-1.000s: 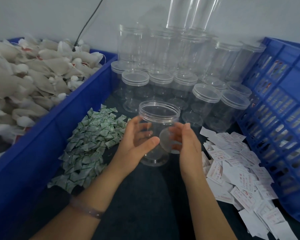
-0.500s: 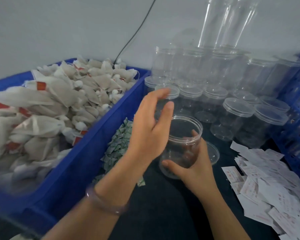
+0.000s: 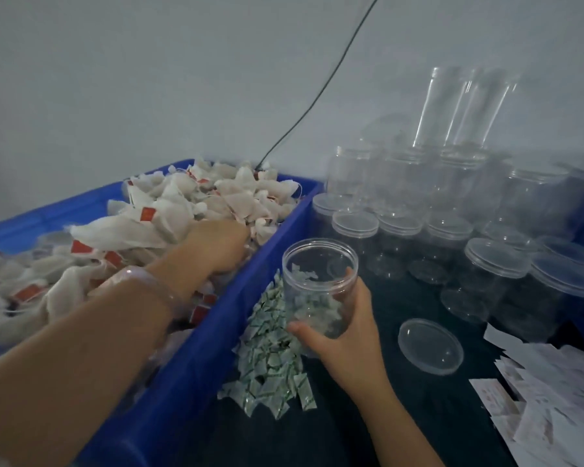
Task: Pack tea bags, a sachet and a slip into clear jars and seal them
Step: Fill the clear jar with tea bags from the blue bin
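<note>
- The open jar (image 3: 319,281) is gripped upright by the right hand (image 3: 344,326), thumb and fingers wrapped round its lower wall, close by the sachets (image 3: 270,352) heaped against the blue crate (image 3: 273,244).
- The left hand (image 3: 216,246) is sunk among the tea bags (image 3: 169,210) in that crate (fingertips hidden, so its grip cannot be told).
- The loose lid (image 3: 430,346) is laid flat on the dark table (image 3: 368,416), right of the jar and apart from it.
- The slips (image 3: 547,382) are scattered far right; lidded jars (image 3: 452,230) are stacked behind.

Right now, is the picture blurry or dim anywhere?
Head view: dim, flat light, no hard shadows; the left hand among the tea bags is smeared; the open jar in the right hand is sharper; the stacked jars behind look hazy.
</note>
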A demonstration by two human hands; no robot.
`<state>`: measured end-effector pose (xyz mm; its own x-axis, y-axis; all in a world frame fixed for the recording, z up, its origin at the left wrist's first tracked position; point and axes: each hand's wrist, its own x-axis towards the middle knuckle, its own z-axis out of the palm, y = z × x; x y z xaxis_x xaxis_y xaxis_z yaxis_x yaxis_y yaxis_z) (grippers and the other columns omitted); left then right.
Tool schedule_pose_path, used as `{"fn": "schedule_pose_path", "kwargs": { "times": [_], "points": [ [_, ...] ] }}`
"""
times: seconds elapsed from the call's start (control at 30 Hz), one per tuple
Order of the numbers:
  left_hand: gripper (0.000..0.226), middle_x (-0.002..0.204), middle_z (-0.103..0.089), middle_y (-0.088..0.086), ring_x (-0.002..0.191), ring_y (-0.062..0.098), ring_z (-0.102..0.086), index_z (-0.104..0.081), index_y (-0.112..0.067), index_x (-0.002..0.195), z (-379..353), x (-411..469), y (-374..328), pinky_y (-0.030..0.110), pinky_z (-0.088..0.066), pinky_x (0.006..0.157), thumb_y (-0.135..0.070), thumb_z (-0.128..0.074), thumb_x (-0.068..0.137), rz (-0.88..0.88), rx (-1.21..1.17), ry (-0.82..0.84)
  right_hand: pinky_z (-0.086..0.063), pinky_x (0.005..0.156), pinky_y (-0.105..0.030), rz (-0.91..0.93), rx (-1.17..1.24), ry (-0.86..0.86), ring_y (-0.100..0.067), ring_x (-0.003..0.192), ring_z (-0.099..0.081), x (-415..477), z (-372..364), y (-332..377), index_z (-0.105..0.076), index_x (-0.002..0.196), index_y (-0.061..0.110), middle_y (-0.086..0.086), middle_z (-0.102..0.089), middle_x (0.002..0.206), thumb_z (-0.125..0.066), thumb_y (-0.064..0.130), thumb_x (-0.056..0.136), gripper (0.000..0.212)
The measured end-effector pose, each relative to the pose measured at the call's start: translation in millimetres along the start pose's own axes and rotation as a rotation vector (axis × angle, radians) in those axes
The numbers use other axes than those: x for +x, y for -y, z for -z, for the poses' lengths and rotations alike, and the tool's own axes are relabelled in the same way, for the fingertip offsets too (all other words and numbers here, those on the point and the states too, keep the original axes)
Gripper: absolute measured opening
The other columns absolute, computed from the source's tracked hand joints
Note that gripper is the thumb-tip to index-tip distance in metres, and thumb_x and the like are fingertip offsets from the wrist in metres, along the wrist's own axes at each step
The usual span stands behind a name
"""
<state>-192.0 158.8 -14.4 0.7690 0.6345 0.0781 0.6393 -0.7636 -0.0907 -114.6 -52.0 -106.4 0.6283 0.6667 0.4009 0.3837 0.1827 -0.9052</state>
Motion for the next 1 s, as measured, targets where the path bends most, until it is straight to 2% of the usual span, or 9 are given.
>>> {"fn": "schedule_pose_path", "kwargs": {
  "times": [0.13, 0.23, 0.33, 0.43, 0.53, 0.6, 0.7, 0.83, 1.0],
  "points": [
    [0.026, 0.114, -0.063, 0.009, 0.101, 0.027, -0.062, -0.063, -0.012, 0.109, -20.2, 13.2, -9.7, 0.035, -0.043, 0.071, -0.012, -0.04, 0.097, -0.01, 0.124, -0.034, -0.041, 0.1, -0.022, -0.006, -0.062, -0.039, 0.006, 0.127, -0.044, -9.9, -2.5, -16.2, -0.032, 0.135, 0.057, 0.029, -0.046, 0.135, -0.088, 0.061, 0.046, 0.106],
    [0.02, 0.109, -0.064, 0.007, 0.096, 0.026, -0.063, -0.067, -0.014, 0.106, -16.1, 13.5, -6.3, 0.036, -0.049, 0.076, -0.02, -0.05, 0.096, 0.031, 0.036, -0.065, -0.041, 0.101, -0.026, -0.021, -0.049, -0.104, 0.007, 0.126, -0.044, -15.4, 1.0, -21.3, -0.028, 0.128, 0.069, 0.035, -0.045, 0.132, -0.084, 0.07, 0.043, 0.101],
    [0.02, 0.09, -0.063, 0.004, 0.078, 0.019, -0.061, -0.067, -0.013, 0.092, 0.4, 6.4, -2.5, 0.032, -0.049, 0.069, -0.029, -0.056, 0.095, 0.045, -0.325, -0.304, -0.044, 0.105, -0.039, -0.015, -0.034, -0.1, 0.0, 0.129, -0.046, -17.5, 2.2, -25.6, -0.029, 0.129, 0.067, 0.03, -0.046, 0.134, -0.085, 0.07, 0.045, 0.101],
    [0.018, 0.077, -0.061, -0.004, 0.06, 0.01, -0.064, -0.06, -0.019, 0.083, 22.2, -8.9, -11.0, 0.021, -0.046, 0.056, -0.03, -0.054, 0.096, 0.0, -0.807, -0.54, -0.045, 0.103, -0.037, -0.008, -0.041, -0.083, 0.001, 0.128, -0.045, -18.1, 1.4, -28.1, -0.03, 0.13, 0.065, 0.032, -0.045, 0.133, -0.085, 0.069, 0.045, 0.102],
    [0.012, 0.079, -0.066, -0.003, 0.064, 0.01, -0.07, -0.061, -0.017, 0.087, 39.9, -25.1, -24.4, 0.026, -0.057, 0.057, -0.024, -0.057, 0.095, -0.048, -1.339, -0.498, -0.045, 0.101, -0.03, -0.006, -0.03, -0.077, 0.004, 0.128, -0.045, -18.2, 0.8, -29.1, -0.03, 0.13, 0.065, 0.033, -0.045, 0.133, -0.085, 0.067, 0.046, 0.101],
    [0.01, 0.071, -0.07, -0.001, 0.066, 0.013, -0.071, -0.062, -0.01, 0.085, 45.7, -33.4, -35.5, 0.024, -0.057, 0.057, -0.016, -0.06, 0.093, -0.126, -1.484, -0.354, -0.044, 0.1, -0.023, 0.0, -0.035, -0.082, 0.003, 0.129, -0.044, -18.5, 0.9, -28.6, -0.03, 0.132, 0.064, 0.032, -0.045, 0.134, -0.087, 0.062, 0.048, 0.102],
    [0.004, 0.073, -0.072, -0.005, 0.069, 0.011, -0.071, -0.064, -0.009, 0.083, 41.0, -45.1, -53.6, 0.022, -0.057, 0.058, -0.011, -0.066, 0.086, -0.302, -1.396, -0.163, -0.044, 0.098, -0.017, 0.021, -0.038, -0.086, 0.001, 0.13, -0.044, -17.7, 1.5, -26.3, -0.03, 0.135, 0.061, 0.029, -0.045, 0.136, -0.088, 0.058, 0.05, 0.102],
    [0.002, 0.085, -0.07, -0.02, 0.082, -0.006, -0.064, -0.069, -0.027, 0.084, 31.1, -53.8, -65.5, 0.013, -0.051, 0.075, -0.028, -0.07, 0.082, -0.486, -0.919, -0.072, -0.046, 0.099, -0.027, 0.028, -0.052, -0.078, -0.004, 0.128, -0.048, -17.2, 1.9, -27.1, -0.034, 0.138, 0.051, 0.022, -0.049, 0.136, -0.089, 0.056, 0.051, 0.104],
    [0.015, 0.101, -0.067, -0.017, 0.099, -0.004, -0.059, -0.067, -0.027, 0.102, 41.2, -38.0, -31.3, 0.016, -0.047, 0.085, -0.028, -0.056, 0.093, -0.232, -0.72, -0.456, -0.041, 0.091, -0.006, 0.0, -0.057, -0.104, 0.01, 0.125, -0.044, -18.5, 4.0, -26.7, -0.029, 0.126, 0.07, 0.036, -0.046, 0.13, -0.087, 0.056, 0.047, 0.099]
  ]
}}
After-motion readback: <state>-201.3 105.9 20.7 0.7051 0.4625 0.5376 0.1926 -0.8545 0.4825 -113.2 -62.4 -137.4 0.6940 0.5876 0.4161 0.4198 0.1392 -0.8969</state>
